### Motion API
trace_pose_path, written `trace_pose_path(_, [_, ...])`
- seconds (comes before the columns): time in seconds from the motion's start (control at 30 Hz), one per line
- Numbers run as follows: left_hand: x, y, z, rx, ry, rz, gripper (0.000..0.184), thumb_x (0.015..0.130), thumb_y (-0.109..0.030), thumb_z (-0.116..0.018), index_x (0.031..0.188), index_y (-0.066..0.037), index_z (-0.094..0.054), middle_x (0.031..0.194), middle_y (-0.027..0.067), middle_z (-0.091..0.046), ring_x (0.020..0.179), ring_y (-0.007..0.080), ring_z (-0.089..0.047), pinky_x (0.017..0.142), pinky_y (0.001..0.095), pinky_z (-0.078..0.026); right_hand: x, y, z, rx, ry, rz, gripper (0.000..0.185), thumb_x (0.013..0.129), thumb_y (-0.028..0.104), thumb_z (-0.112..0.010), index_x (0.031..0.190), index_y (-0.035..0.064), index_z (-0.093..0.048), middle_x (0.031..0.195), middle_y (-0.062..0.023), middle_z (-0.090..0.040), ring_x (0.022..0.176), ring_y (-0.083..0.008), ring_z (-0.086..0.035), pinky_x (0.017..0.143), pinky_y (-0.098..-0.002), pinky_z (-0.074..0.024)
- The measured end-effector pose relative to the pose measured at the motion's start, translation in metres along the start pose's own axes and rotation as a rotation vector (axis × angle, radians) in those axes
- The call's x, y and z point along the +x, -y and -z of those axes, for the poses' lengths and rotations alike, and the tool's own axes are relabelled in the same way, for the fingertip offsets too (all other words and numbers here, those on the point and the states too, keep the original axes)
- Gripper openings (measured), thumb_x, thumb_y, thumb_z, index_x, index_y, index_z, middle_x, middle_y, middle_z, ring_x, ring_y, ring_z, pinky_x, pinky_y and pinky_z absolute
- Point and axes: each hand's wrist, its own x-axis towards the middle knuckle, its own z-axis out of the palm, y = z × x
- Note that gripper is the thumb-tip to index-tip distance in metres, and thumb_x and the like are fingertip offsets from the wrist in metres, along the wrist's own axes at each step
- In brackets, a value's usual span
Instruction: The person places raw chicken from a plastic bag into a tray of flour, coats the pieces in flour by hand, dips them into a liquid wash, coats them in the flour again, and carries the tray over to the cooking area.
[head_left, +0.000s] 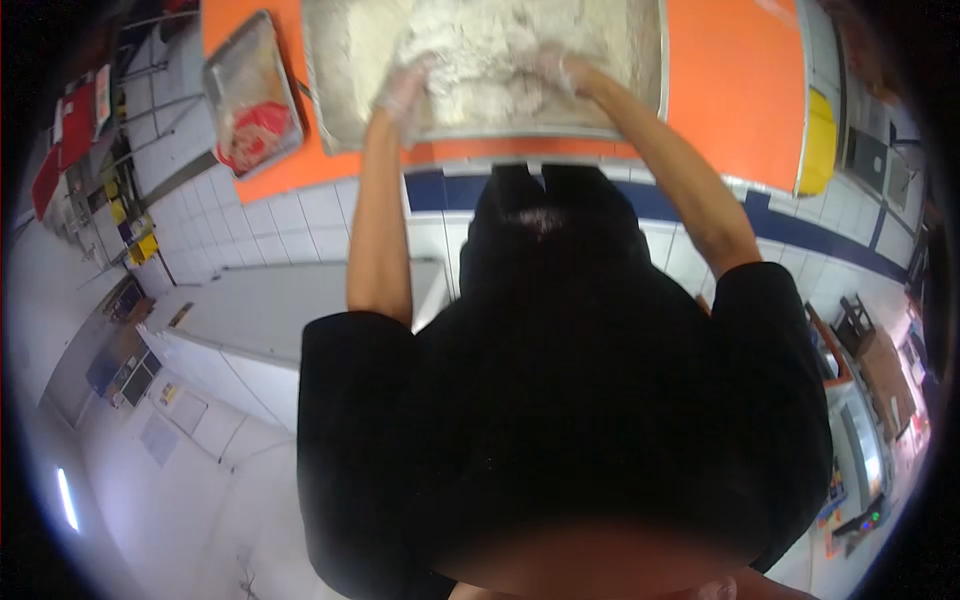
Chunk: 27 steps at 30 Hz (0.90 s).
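Note:
A large metal tray (322, 112) full of pale, lumpy flour (480, 75) lies at the top of the head view. Clear thin gloves cover both of my hands. My left hand (404, 86) reaches into the flour left of the middle, its fingers blurred and partly sunk in it. Right of the middle, my right hand (560, 70) is also in the flour, with its fingertips hidden. The flour is heaped and broken up between the two hands. Whether either hand grips something under the flour cannot be made out.
The tray rests on an orange tabletop (735, 90). A smaller metal pan (218, 88) with a red and pinkish thing (258, 135) stands to the left. Something yellow (818, 140) hangs at the right edge. A white chest-like unit (290, 300) is behind on the left.

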Motion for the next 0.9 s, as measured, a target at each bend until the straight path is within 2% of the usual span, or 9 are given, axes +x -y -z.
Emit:
trace_pose_path(0.1, [-0.029,-0.022,0.01,0.258,-0.048,0.003,0.067,0.086,-0.017,-0.079,0.145,0.0,-0.051,0.133,0.0184,-0.067,0.114,0.0243,-0.066,0.108,0.0401,-0.047,-0.033,0.045,0.008,-0.006,-0.049,0.104,0.05,0.103,0.032,-0.054,0.145,0.0054,-0.056,0.136,-0.0131,-0.063,0.128,-0.0241,-0.057,0.106,-0.0398,-0.0475])
trace_pose_path(0.2, [-0.073,-0.062,-0.001,0.841,0.044,-0.092,0.071,0.087,-0.028,-0.078,0.146,0.0,-0.05,0.119,0.0173,-0.073,0.107,0.0243,-0.068,0.103,0.0393,-0.049,-0.051,0.056,0.015,0.017,-0.183,0.503,0.057,0.095,0.013,-0.066,0.149,0.0053,-0.052,0.14,-0.013,-0.062,0.128,-0.0217,-0.058,0.103,-0.038,-0.0518])
trace_pose_path(0.27, [-0.076,-0.062,0.003,1.011,0.038,-0.187,0.073,0.089,-0.036,-0.075,0.147,0.0,-0.05,0.116,0.0166,-0.074,0.105,0.0245,-0.069,0.101,0.0376,-0.05,-0.062,0.072,0.01,0.071,-0.261,0.585,0.055,0.096,0.015,-0.064,0.149,0.0047,-0.052,0.138,-0.0131,-0.063,0.126,-0.0216,-0.059,0.102,-0.0375,-0.0525])
trace_pose_path(0.37, [-0.056,-0.042,-0.031,0.795,-0.154,-0.208,0.071,0.1,-0.052,-0.058,0.148,-0.001,-0.049,0.132,0.0147,-0.067,0.109,0.0253,-0.065,0.1,0.0367,-0.051,-0.063,0.093,-0.023,0.396,-0.409,0.552,0.052,0.098,0.018,-0.062,0.147,0.0037,-0.052,0.136,-0.0132,-0.064,0.123,-0.0214,-0.06,0.1,-0.0369,-0.0536])
trace_pose_path(0.5, [-0.035,-0.031,-0.131,-0.193,-0.229,-0.119,0.068,0.106,-0.054,-0.048,0.153,-0.006,-0.045,0.143,0.0137,-0.06,0.128,0.0255,-0.056,0.111,0.0395,-0.044,-0.027,0.116,-0.07,0.932,-0.535,0.443,0.05,0.101,0.022,-0.06,0.146,0.0025,-0.053,0.132,-0.0133,-0.065,0.119,-0.0211,-0.062,0.098,-0.0359,-0.0551])
trace_pose_path(0.57, [-0.044,-0.037,-0.17,-0.297,-0.26,-0.107,0.067,0.108,-0.055,-0.041,0.151,-0.004,-0.046,0.141,0.0142,-0.06,0.128,0.0256,-0.056,0.109,0.0404,-0.045,-0.02,0.118,-0.053,1.062,-0.459,0.459,0.049,0.102,0.024,-0.058,0.145,0.0019,-0.053,0.131,-0.0133,-0.066,0.117,-0.021,-0.063,0.096,-0.0355,-0.0559])
trace_pose_path(0.63, [-0.082,-0.055,-0.201,-0.012,-0.326,-0.139,0.069,0.109,-0.056,-0.032,0.145,0.0,-0.051,0.132,0.0155,-0.064,0.121,0.0258,-0.06,0.1,0.0406,-0.051,-0.022,0.111,-0.034,1.128,-0.307,0.531,0.048,0.103,0.026,-0.057,0.144,0.0013,-0.053,0.129,-0.0134,-0.066,0.115,-0.0208,-0.064,0.095,-0.035,-0.0566])
trace_pose_path(0.7, [-0.066,-0.042,-0.204,0.071,-0.362,-0.24,0.073,0.109,-0.058,-0.031,0.144,0.003,-0.05,0.132,0.0156,-0.064,0.122,0.0272,-0.06,0.102,0.0418,-0.051,-0.02,0.108,-0.022,1.164,-0.225,0.578,0.047,0.105,0.028,-0.056,0.143,0.0007,-0.053,0.127,-0.0134,-0.067,0.113,-0.0207,-0.065,0.094,-0.0346,-0.0573])
trace_pose_path(0.9, [0.0,-0.065,-0.152,-0.181,-0.151,-0.18,0.079,0.109,-0.058,-0.021,0.145,0.007,-0.046,0.13,0.018,-0.066,0.114,0.0332,-0.066,0.099,0.0419,-0.055,-0.018,0.119,-0.043,1.206,-0.441,0.227,0.045,0.108,0.033,-0.052,0.14,0.0006,-0.054,0.123,-0.0132,-0.068,0.108,-0.0204,-0.067,0.089,-0.0329,-0.0597])
